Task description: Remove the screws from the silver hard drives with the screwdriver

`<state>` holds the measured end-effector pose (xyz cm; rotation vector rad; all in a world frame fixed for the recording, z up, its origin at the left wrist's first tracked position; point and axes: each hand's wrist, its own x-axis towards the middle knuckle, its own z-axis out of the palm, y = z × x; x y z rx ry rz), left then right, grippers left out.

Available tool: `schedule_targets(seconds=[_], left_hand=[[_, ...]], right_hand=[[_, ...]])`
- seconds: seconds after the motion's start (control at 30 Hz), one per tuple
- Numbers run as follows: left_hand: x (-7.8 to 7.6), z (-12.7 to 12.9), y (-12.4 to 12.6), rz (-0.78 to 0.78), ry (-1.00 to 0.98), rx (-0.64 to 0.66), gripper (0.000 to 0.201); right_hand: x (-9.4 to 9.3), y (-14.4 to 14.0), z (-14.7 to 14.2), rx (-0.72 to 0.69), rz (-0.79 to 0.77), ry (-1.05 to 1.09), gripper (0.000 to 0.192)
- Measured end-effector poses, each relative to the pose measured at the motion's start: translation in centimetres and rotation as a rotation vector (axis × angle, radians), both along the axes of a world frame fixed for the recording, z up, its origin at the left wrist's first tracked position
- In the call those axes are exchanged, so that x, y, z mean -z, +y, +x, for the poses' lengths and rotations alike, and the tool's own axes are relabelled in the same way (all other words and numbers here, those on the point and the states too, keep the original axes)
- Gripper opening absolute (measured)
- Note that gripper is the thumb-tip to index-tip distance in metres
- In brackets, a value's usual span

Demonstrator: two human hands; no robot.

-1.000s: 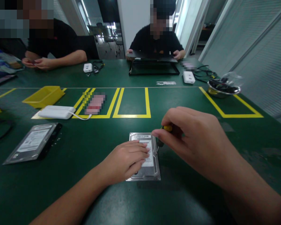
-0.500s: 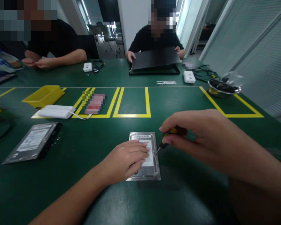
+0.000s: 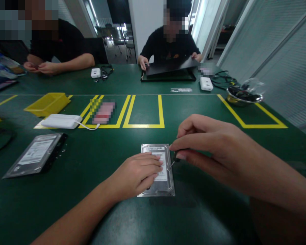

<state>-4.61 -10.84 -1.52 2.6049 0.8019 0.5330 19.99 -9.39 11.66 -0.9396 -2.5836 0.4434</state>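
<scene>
Silver metal, the hard drive (image 3: 161, 170) lies flat on the green tabletop (image 3: 91, 160) right in front of me, label side up. My left hand (image 3: 137, 173) rests palm-down over its left half, fingers spread on the label and closed around nothing. My right hand (image 3: 206, 143), at three o'clock of the drive, has a pinching grip on a small screwdriver (image 3: 175, 157); its thin tip touches the drive's right edge, near the upper corner. I judge the drive dense and rigid, its cast lid smooth enough to skate on this mat, so flat pressure from above or a hold by the long side edges suits it best. It is delicate inside, and should not be dropped.

At nine o'clock, well apart, a second drive (image 3: 33, 154) lies tilted on a dark frame. At ten o'clock sit a white box with a cable (image 3: 61, 121) and a yellow bin (image 3: 48, 103). At twelve o'clock, across yellow tape lines (image 3: 142, 126), a person (image 3: 168, 44) lifts a dark panel (image 3: 168, 66). At two o'clock stands a metal bowl (image 3: 243, 97).
</scene>
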Motion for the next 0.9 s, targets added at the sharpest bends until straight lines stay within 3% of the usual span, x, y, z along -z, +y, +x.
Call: schedule_targets(seconds=[0.3,0.67,0.9], left_hand=[[0.1,0.0,0.0,-0.002,-0.015,0.011,0.025],[0.0,0.1,0.0,0.01,-0.011,0.002,0.025],[-0.1,0.1,0.0,0.004,-0.018,0.006,0.025]], right_hand=[[0.0,0.0,0.6,0.093,0.025,0.052,0.019],[-0.3,0.0,0.3,-0.01,-0.025,0.033,0.014],[-0.7,-0.2,1.1,-0.09,-0.071,0.033,0.023]])
